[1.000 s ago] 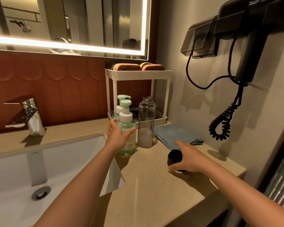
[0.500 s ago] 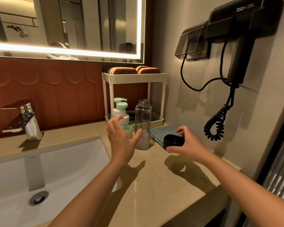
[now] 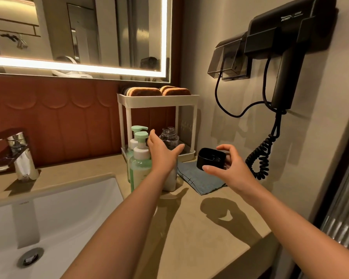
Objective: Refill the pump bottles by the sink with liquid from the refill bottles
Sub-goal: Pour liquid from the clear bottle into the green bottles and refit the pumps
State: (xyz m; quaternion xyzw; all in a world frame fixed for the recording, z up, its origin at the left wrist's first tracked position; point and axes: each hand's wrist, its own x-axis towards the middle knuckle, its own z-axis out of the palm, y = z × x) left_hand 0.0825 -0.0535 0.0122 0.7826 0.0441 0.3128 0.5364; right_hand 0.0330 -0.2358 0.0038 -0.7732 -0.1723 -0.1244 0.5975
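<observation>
Two pump bottles with mint-green pumps stand by the sink: the nearer one [image 3: 140, 166] holds green liquid, the other [image 3: 136, 135] is just behind it. To their right stands a clear uncapped refill bottle [image 3: 169, 137] with white liquid low inside. My left hand [image 3: 163, 154] is spread open in front of that bottle, thumb out to the right; whether it touches is unclear. My right hand [image 3: 228, 168] pinches a black cap [image 3: 211, 159] in the air, to the right of the bottle.
A white two-tier rack [image 3: 157, 99] with brown sponges stands behind the bottles. A blue cloth [image 3: 199, 182] lies on the beige counter [image 3: 189, 228]. White sink [image 3: 58, 218] and chrome tap [image 3: 20, 156] at left. A wall hair dryer [image 3: 286, 47] with coiled cord hangs at right.
My left hand let go of the green pump bottle and moved right, in front of the clear bottle. My right hand lifted the black cap off the counter and carried it up.
</observation>
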